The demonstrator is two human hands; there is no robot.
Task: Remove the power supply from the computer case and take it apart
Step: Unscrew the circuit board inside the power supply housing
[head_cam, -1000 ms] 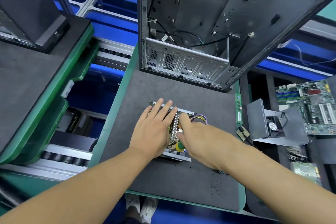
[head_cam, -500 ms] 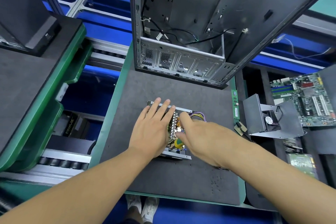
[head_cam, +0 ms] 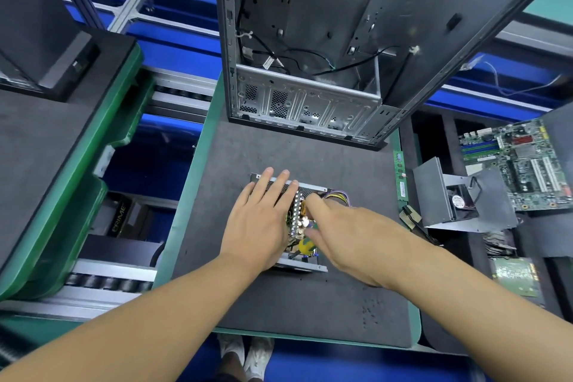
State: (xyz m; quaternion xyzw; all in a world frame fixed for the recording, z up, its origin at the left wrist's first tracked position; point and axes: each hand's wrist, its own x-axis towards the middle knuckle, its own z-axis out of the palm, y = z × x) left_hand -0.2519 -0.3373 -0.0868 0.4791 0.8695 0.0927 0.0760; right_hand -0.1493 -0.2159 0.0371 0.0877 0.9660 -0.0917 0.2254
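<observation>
Dark grey mat, green tray rim, silver perforated case, green motherboard

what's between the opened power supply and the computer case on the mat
Nothing: in the head view, only bare dark grey foam mat separates the opened metal power supply from the upright grey steel computer case.

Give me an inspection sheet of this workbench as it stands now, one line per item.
Surface: dark foam mat on a green-edged tray, dotted with small debris near the front right.
Job's things: opened power supply lies on the mat, internals exposed; emptied computer case stands behind it.
Clutter: memory stick at the mat's right edge; fan bracket and motherboard to the right.
Grips: left hand flat on the supply; right hand reaches into its internals, grip not visible.
Cables: coloured wire bundle at the supply's far end; loose black leads inside the case.
Surroundings: roller conveyor on the left; blue framing behind.
</observation>
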